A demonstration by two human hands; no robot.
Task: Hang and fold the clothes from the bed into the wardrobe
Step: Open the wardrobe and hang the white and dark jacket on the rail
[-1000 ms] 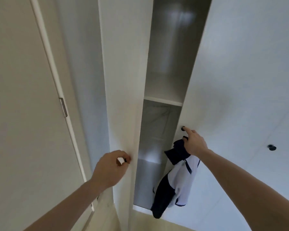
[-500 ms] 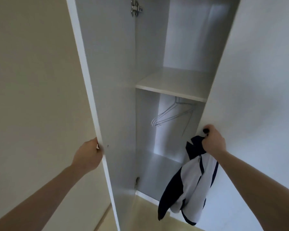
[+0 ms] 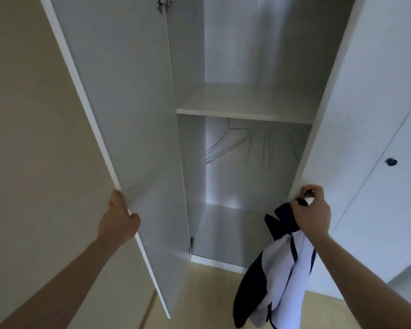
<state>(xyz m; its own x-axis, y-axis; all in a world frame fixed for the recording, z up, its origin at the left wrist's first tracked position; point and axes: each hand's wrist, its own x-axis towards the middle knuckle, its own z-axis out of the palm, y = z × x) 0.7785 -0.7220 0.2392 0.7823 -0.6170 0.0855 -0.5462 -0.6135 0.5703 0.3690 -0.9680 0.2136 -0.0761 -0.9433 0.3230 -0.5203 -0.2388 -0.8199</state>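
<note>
1. Nearest, the person's left hand wraps its fingers round the free edge of the tall white left-hand wardrobe door; gripping the edge rather than a knob probably gives the leverage to keep the panel swung wide and out of the way.
2. Just as near on the other side, the right hand does two jobs: its curled fingers clutch the bunched dark collar of a navy-and-white garment while the fingertips pinch the small dark knob of the white right-hand wardrobe door.
3. The garment hangs limp below that hand, in front of the wardrobe opening and above the pale wooden floor. It is not yet inside, and carrying it by the collar likely keeps it ready for a hanger.
4. Further in, the wardrobe's lower compartment sits between the two doors, its white floor panel bare where visible.
5. Deeper and higher, several thin pale wire hangers hang just under the white horizontal shelf; the rail itself cannot be made out. That spot seems the sensible place for the garment.
6. Farthest off to the right, another white door carries a second dark round knob, untouched.
</note>
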